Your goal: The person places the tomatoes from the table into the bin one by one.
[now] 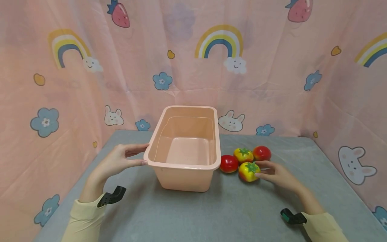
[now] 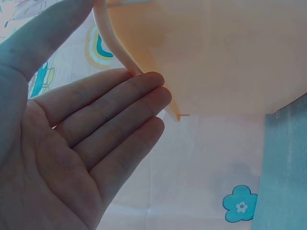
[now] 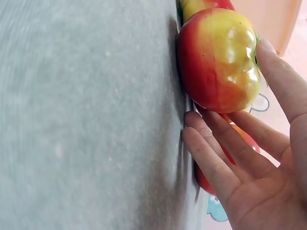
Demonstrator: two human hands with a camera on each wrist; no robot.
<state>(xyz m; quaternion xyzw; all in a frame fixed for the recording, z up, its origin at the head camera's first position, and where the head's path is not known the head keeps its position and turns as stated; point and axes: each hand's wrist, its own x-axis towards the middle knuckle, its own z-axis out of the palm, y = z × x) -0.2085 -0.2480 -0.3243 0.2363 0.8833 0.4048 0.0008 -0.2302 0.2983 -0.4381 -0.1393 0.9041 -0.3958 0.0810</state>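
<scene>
A pale peach plastic bin (image 1: 182, 178) stands upright on the table, its inside bare in the head view. My left hand (image 1: 121, 159) touches the bin's left rim with straight fingers; the left wrist view shows the palm and fingertips (image 2: 156, 96) against its outer side. To the right, my right hand (image 1: 276, 174) is at a glossy yellow-and-red tomato (image 1: 248, 172) with green leaves on top. In the right wrist view the thumb is at the top of that tomato (image 3: 218, 60), and the other fingers extend loosely along its side.
Beside that tomato lie another yellow one (image 1: 243, 155) and two red round fruits, one (image 1: 228, 163) close to the bin and one (image 1: 262, 153) farther back. A grey cloth covers the table (image 1: 169, 215). A pink printed curtain (image 1: 187, 90) hangs behind.
</scene>
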